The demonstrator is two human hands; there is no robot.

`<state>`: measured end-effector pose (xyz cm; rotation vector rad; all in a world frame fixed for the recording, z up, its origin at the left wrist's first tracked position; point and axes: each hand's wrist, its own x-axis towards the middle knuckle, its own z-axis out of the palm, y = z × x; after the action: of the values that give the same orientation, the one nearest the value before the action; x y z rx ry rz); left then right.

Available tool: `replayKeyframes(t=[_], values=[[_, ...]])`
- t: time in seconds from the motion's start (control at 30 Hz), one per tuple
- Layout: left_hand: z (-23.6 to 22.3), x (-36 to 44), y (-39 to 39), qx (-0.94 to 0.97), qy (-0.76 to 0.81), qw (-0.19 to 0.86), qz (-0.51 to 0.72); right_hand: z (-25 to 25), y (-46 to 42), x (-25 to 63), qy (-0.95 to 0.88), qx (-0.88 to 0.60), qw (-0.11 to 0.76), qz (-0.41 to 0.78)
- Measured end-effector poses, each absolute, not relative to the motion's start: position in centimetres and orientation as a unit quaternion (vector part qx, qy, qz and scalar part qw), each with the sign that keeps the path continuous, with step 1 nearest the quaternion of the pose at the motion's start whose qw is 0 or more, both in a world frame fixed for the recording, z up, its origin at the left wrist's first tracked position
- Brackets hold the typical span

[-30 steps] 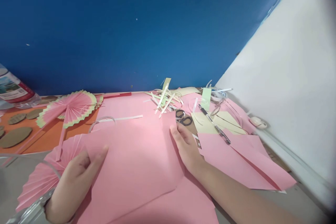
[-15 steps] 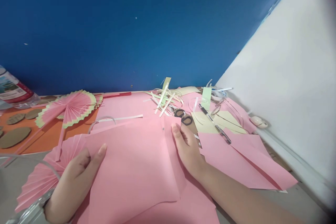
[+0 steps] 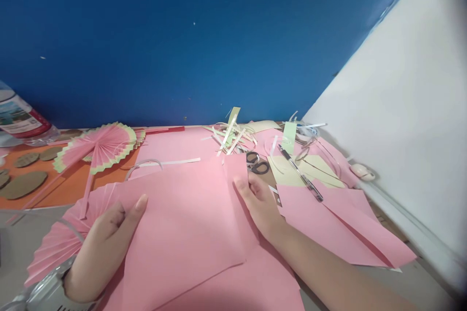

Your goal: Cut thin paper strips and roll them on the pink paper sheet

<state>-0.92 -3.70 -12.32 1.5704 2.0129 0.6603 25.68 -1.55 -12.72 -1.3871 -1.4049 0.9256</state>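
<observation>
"What do your hands have, from where you're sitting?"

"Through the head camera, I have my left hand (image 3: 104, 247) closed on the left edge of a pink sheet (image 3: 186, 214), thumb on top, the other fingers mostly hidden. My right hand (image 3: 261, 204) pinches the sheet's upper right part, by a creased flap (image 3: 239, 204)."

"Where does that put the sheet?"

"Between my hands, in front of me, over more pink paper (image 3: 270, 282). Call its middle the centre of the clock."

"And around it?"

"Just beyond my right fingers, at two o'clock, I see the black handles of scissors (image 3: 257, 163). Farther out that way, a pen (image 3: 301, 173) lies slanted. At one o'clock there's a tangle of pale paper strips (image 3: 233, 137). At three, a folded pink piece (image 3: 350, 223)."

"Left side?"

"A pleated pink fan (image 3: 60, 235) sits beside my left hand, at nine. At ten, a pink fan with a yellow-green edge (image 3: 113, 148) partly covers an orange sheet (image 3: 73, 187); farther out, a bottle (image 3: 25, 119) leans."
</observation>
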Motion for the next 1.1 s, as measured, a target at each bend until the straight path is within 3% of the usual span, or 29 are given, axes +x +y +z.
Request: replayKeyframes(t=[1.1], values=[[-12.79, -1.20, -3.65, 0.538, 0.745, 0.259, 0.297, -12.83, -1.63, 25.46, -0.546, -0.559, 0.488, 0.389]])
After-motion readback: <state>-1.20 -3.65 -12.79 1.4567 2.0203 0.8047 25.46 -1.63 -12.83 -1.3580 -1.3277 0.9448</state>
